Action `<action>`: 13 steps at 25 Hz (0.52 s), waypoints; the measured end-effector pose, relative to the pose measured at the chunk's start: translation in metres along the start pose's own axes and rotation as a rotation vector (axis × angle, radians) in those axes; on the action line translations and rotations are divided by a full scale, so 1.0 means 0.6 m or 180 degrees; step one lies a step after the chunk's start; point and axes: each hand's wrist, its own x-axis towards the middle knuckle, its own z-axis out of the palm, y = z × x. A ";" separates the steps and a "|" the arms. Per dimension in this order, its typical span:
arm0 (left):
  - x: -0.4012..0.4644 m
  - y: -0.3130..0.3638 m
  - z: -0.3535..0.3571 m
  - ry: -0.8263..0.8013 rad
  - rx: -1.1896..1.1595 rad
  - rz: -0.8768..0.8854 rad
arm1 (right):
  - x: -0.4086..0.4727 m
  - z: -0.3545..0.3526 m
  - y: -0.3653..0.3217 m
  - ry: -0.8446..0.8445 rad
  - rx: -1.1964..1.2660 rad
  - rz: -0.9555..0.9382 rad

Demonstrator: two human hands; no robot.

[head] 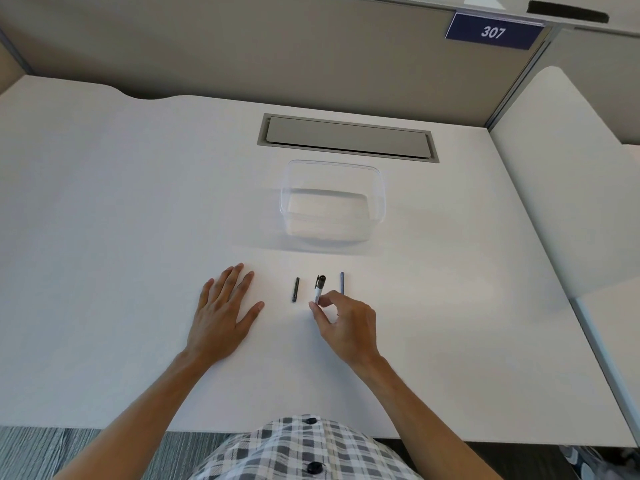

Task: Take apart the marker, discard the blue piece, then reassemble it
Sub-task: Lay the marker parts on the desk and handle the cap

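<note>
Desk (121, 220): white surface that carries every item below.
Partition (242, 53): beige panel behind the desk; its blue plate (493, 31) reads "307" in white.
Cable hatch (346, 138): grey flap set into the desk, just beyond the container.
Container (332, 202): clear plastic tub, open-topped, standing past the marker parts.
Left hand (221, 313): flat on the desk, fingers straight and spread, holding nothing.
Right hand (346, 323): thumb and fingertips pinch the near end of the marker body.
Marker body (319, 288): white barrel with a black far end, its printing too small to read.
Blue piece (342, 283): thin rod lying just right of the marker body.
Dark piece (295, 289): short rod lying between the two hands.
</note>
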 end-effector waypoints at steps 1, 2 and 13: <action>0.000 -0.001 0.000 0.0002 0.0007 -0.0001 | 0.002 -0.002 -0.001 0.0004 0.0014 -0.0002; 0.000 -0.001 0.000 0.0004 0.0008 -0.0004 | 0.004 -0.004 -0.001 0.0032 0.0023 -0.0007; 0.000 -0.001 0.001 0.0020 0.0001 0.0014 | 0.024 -0.031 -0.022 0.0625 0.0465 -0.0188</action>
